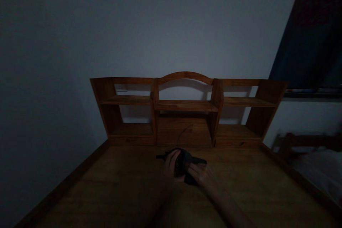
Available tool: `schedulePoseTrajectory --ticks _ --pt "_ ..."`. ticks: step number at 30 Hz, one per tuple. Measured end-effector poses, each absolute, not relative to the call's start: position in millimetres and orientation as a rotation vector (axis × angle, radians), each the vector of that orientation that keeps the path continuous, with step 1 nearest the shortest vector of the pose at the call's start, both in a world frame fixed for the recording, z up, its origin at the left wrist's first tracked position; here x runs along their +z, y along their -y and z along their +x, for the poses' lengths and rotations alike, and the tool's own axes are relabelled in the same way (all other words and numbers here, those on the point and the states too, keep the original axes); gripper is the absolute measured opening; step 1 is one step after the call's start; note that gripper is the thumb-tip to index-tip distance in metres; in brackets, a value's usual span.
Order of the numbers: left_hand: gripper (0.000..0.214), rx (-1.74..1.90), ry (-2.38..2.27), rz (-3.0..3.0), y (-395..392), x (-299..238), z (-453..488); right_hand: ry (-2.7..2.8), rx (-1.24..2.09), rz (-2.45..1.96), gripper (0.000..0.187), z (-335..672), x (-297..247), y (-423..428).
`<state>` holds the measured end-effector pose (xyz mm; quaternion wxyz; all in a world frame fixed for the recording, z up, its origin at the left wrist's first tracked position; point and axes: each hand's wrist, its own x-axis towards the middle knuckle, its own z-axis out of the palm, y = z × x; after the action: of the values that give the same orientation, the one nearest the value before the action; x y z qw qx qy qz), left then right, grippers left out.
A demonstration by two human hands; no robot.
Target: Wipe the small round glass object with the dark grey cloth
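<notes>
Both of my hands are on a dark, bulky object [181,160] low in the middle of the view. A short black stub sticks out to its left, and a black flat part reaches out to its right. From its top rises a thin curved strand [183,131]. My left hand [171,164] wraps round the left side with bent fingers. On the right side, the fingers of my right hand [198,174] are closed against the object. Dim light and blur hide its exact kind and the fingertips.
Below the hands lies a wooden desk top [107,185] with raised side edges. At its back stands a wooden shelf unit [187,105] with several compartments, against a pale wall [171,25]. A dark curtain [310,42] hangs at the right, above a blurred wooden frame [294,140] and pale cloth [320,165].
</notes>
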<state>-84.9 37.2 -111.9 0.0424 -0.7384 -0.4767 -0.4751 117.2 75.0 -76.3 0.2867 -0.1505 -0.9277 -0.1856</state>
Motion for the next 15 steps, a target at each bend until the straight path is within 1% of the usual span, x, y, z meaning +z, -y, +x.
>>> schedulePoseTrajectory --ticks 5,10,15 --pt "0.088 -1.400 1.442 -2.295 -33.7 -106.7 -85.0 2.446 -0.519 -0.450 0.018 117.5 -75.3 -67.8" --pt "0.086 -1.478 1.430 -2.200 -33.9 -102.0 -83.8 2.404 -0.489 -0.397 0.028 118.0 -77.8 -71.4" --pt "0.087 -1.460 1.399 -2.189 -36.0 -102.6 -86.6 2.442 -0.467 -0.391 0.023 119.9 -74.7 -72.6"
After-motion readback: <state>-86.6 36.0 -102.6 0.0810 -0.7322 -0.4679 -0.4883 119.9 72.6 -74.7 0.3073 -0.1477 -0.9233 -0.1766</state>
